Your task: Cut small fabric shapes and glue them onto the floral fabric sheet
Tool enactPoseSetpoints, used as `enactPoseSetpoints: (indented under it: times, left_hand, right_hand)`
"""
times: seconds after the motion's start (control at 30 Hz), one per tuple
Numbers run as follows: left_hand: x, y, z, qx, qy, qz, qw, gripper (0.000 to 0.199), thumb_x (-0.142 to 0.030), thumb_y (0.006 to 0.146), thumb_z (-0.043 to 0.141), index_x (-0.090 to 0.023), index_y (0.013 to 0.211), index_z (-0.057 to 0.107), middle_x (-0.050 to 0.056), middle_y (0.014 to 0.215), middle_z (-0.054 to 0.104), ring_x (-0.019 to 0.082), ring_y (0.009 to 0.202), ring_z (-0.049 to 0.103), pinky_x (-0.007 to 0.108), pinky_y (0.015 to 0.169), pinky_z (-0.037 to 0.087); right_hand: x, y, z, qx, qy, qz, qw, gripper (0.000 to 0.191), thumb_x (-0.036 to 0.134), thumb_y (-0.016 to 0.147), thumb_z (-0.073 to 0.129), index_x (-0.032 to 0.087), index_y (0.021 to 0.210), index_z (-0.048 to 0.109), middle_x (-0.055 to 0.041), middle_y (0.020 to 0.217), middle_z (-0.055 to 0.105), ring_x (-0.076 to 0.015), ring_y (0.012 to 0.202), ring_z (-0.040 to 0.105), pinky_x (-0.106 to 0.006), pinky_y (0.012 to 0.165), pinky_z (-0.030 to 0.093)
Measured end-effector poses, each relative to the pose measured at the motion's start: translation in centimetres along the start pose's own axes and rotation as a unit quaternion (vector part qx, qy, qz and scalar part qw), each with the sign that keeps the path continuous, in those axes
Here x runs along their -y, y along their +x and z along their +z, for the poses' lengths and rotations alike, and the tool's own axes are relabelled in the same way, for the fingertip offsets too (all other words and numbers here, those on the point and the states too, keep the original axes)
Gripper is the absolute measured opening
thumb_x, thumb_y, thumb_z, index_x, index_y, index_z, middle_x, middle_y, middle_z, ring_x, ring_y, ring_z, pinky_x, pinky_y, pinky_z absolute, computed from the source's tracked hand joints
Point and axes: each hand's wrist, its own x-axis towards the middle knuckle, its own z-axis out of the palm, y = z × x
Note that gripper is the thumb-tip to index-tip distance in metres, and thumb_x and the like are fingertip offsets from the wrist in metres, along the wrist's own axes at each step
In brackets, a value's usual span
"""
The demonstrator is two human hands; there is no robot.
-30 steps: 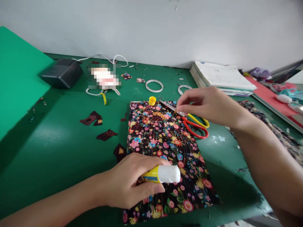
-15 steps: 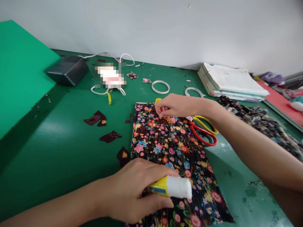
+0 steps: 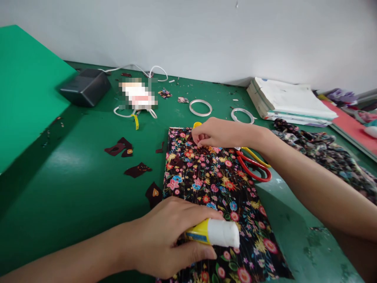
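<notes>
My left hand (image 3: 171,236) is wrapped round a glue stick (image 3: 213,232) with a yellow body, its white end pointing right. It rests over the lower part of a black floral fabric (image 3: 218,188) lying on the table. My right hand (image 3: 210,133), its fingers curled together, is at the fabric's far end, by a dark brown scrap with an orange pattern (image 3: 206,149). What its fingertips grip, if anything, is hidden. A yellow cap (image 3: 197,124) shows just behind that hand. Red-and-yellow-handled scissors (image 3: 255,167) lie partly beneath my right wrist.
Several dark brown scraps (image 3: 138,169) lie left of the fabric. Two rolls of clear tape (image 3: 200,107), a dark box (image 3: 85,87) and a white corded device (image 3: 138,96), blurred out, stand farther back. At the right are stacked books (image 3: 291,100) and crumpled cloth (image 3: 321,145).
My right hand has shifted very slightly, its wrist now covering more of the scissors' yellow handle. My left hand keeps its hold on the glue stick.
</notes>
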Motion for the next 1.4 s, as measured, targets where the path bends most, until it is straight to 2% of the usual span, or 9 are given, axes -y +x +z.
enactPoseSetpoints:
  times: [0.4, 0.57, 0.7, 0.83, 0.97, 1.07, 1.23, 1.3, 1.4]
  left_hand:
    - [0.1, 0.2, 0.1, -0.007, -0.013, 0.004, 1.000, 0.046, -0.054, 0.102, 0.046, -0.018, 0.125, 0.062, 0.008, 0.102, 0.078, 0.019, 0.085, 0.073, 0.026, 0.076, 0.054]
    - [0.2, 0.1, 0.2, -0.005, -0.008, 0.004, 1.000, 0.046, -0.054, 0.102, 0.046, -0.018, 0.126, 0.062, 0.008, 0.103, 0.078, 0.020, 0.088, 0.073, 0.026, 0.077, 0.054]
    - [0.2, 0.1, 0.1, 0.001, -0.005, 0.002, 1.000, 0.046, -0.054, 0.102, 0.046, -0.019, 0.127, 0.061, 0.008, 0.103, 0.078, 0.020, 0.086, 0.073, 0.026, 0.076, 0.054]
    - [0.3, 0.2, 0.2, 0.005, -0.019, -0.001, 1.000, 0.046, -0.055, 0.100, 0.049, -0.018, 0.125, 0.063, 0.008, 0.104, 0.078, 0.022, 0.090, 0.074, 0.027, 0.078, 0.054]
    - [0.4, 0.3, 0.2, 0.007, -0.028, 0.004, 1.000, 0.045, -0.053, 0.099, 0.050, -0.017, 0.125, 0.062, 0.008, 0.103, 0.078, 0.023, 0.088, 0.074, 0.028, 0.076, 0.054]
    - [0.4, 0.3, 0.2, 0.011, -0.015, 0.003, 1.000, 0.045, -0.052, 0.100, 0.050, -0.018, 0.126, 0.061, 0.008, 0.103, 0.077, 0.023, 0.089, 0.074, 0.027, 0.076, 0.054]
    - [0.4, 0.1, 0.3, -0.008, 0.002, 0.000, 1.000, 0.048, -0.055, 0.100, 0.047, -0.018, 0.127, 0.061, 0.009, 0.104, 0.077, 0.022, 0.089, 0.073, 0.028, 0.077, 0.054]
    - [0.4, 0.0, 0.3, -0.009, 0.002, 0.003, 1.000, 0.048, -0.055, 0.100, 0.049, -0.018, 0.127, 0.062, 0.009, 0.104, 0.077, 0.022, 0.089, 0.073, 0.027, 0.077, 0.053]
    - [0.4, 0.0, 0.3, -0.005, 0.001, 0.000, 1.000, 0.048, -0.055, 0.100, 0.049, -0.018, 0.127, 0.061, 0.009, 0.105, 0.077, 0.021, 0.089, 0.073, 0.027, 0.077, 0.053]
  right_hand:
    - [0.1, 0.2, 0.3, -0.015, -0.023, -0.001, 1.000, 0.015, 0.012, 0.093, 0.056, 0.014, 0.095, 0.070, -0.0030, 0.083, 0.069, -0.0121, 0.070, 0.056, -0.026, 0.066, 0.038]
    - [0.1, -0.8, 0.4, -0.059, -0.038, 0.008, 0.997, 0.027, 0.013, 0.096, 0.051, 0.017, 0.112, 0.072, -0.0049, 0.101, 0.076, -0.0164, 0.086, 0.066, -0.028, 0.077, 0.045]
    - [0.8, -2.8, 2.0, -0.123, -0.061, 0.053, 0.989, 0.040, 0.017, 0.100, 0.040, 0.019, 0.127, 0.069, -0.0072, 0.121, 0.075, -0.0218, 0.102, 0.070, -0.036, 0.091, 0.049]
    - [1.6, -4.2, 4.4, -0.107, -0.086, 0.091, 0.986, 0.049, 0.016, 0.098, 0.041, 0.020, 0.143, 0.059, -0.0100, 0.133, 0.070, -0.0286, 0.110, 0.069, -0.043, 0.091, 0.052]
    - [2.0, -4.3, 5.5, -0.080, -0.104, 0.109, 0.985, 0.053, 0.016, 0.096, 0.041, 0.020, 0.147, 0.055, -0.0136, 0.122, 0.074, -0.0307, 0.098, 0.072, -0.040, 0.076, 0.052]
    - [1.9, -4.1, 5.2, -0.077, -0.108, 0.117, 0.984, 0.055, 0.015, 0.094, 0.044, 0.021, 0.147, 0.056, -0.0142, 0.114, 0.076, -0.0267, 0.089, 0.071, -0.034, 0.070, 0.048]
    - [1.2, -4.6, 3.2, -0.118, -0.092, 0.117, 0.982, 0.056, 0.016, 0.091, 0.044, 0.028, 0.143, 0.061, -0.0003, 0.071, 0.070, -0.0114, 0.054, 0.050, -0.024, 0.060, 0.039]
    - [1.1, -4.9, 2.7, -0.147, -0.095, 0.125, 0.977, 0.059, 0.017, 0.092, 0.042, 0.025, 0.149, 0.053, 0.0015, 0.066, 0.066, -0.0104, 0.051, 0.044, -0.024, 0.059, 0.037]
    - [1.5, -4.8, 2.9, -0.148, -0.120, 0.123, 0.974, 0.062, 0.019, 0.093, 0.042, 0.027, 0.155, 0.045, 0.0000, 0.066, 0.064, -0.0125, 0.055, 0.046, -0.026, 0.059, 0.033]
